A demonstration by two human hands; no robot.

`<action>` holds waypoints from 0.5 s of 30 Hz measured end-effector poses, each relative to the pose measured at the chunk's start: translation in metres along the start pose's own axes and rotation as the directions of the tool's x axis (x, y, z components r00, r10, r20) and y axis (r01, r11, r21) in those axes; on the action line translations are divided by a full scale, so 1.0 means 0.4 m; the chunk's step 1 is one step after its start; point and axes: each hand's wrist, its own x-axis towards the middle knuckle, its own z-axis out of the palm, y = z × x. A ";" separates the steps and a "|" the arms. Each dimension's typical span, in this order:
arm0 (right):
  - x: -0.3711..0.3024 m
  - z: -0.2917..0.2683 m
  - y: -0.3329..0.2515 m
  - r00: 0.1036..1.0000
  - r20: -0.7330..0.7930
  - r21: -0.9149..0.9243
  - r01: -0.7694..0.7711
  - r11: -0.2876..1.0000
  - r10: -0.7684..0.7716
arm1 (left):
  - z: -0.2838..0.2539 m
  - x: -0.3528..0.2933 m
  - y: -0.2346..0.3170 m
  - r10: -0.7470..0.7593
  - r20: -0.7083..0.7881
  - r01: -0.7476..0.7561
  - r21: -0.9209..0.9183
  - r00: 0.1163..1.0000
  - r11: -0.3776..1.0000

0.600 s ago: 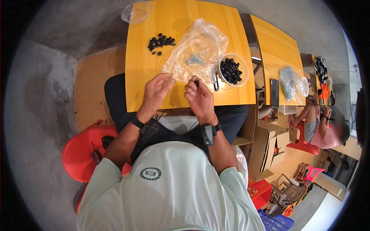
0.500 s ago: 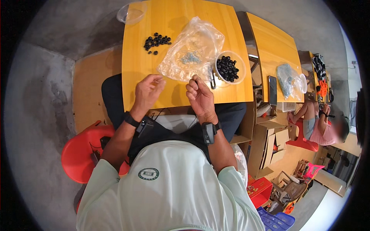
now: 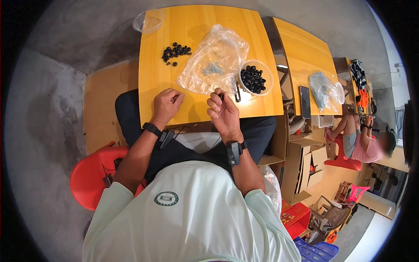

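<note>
My right hand [image 3: 224,117] is closed at the table's near edge, pinching a small black round part [image 3: 221,97] between thumb and fingertips. Left of it, my left hand [image 3: 166,107] rests above the tabletop with its fingers curled and thumb pressed in; whatever is between them, if anything, is hidden. Beyond both hands lies a clear plastic bag [image 3: 227,46] with a heap of small silvery-blue pieces [image 3: 211,68] on it. A clear round tub [image 3: 270,83] to the right holds many black parts [image 3: 252,79]. Several more black parts [image 3: 176,51] lie loose at the far left.
A slim black tool [image 3: 238,93] lies beside the tub on the wooden table [image 3: 152,78]. At the far left corner sits an empty clear container [image 3: 149,22]. A second table [image 3: 301,43] carries a phone [image 3: 304,102] and a bag [image 3: 321,91]. Another person [image 3: 366,144] sits at right.
My left hand has gone from loosely spread fingers to a closed pinch. My right hand has tilted slightly, and the black part shows more clearly between its fingers. The view has shifted a little.
</note>
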 end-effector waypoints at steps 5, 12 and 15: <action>-0.019 0.020 -0.007 1.000 -0.016 -0.096 0.017 0.995 -0.018 | 0.004 0.000 -0.002 0.009 -0.009 -0.009 0.014 1.000 1.000; -0.058 0.030 -0.014 0.997 0.060 -0.127 -0.033 0.991 0.041 | 0.001 -0.005 0.008 0.041 -0.028 -0.040 0.008 0.999 0.999; -0.073 0.063 0.005 0.998 0.039 -0.149 0.057 0.987 -0.051 | 0.003 -0.004 0.001 0.033 -0.023 -0.033 0.014 0.999 0.999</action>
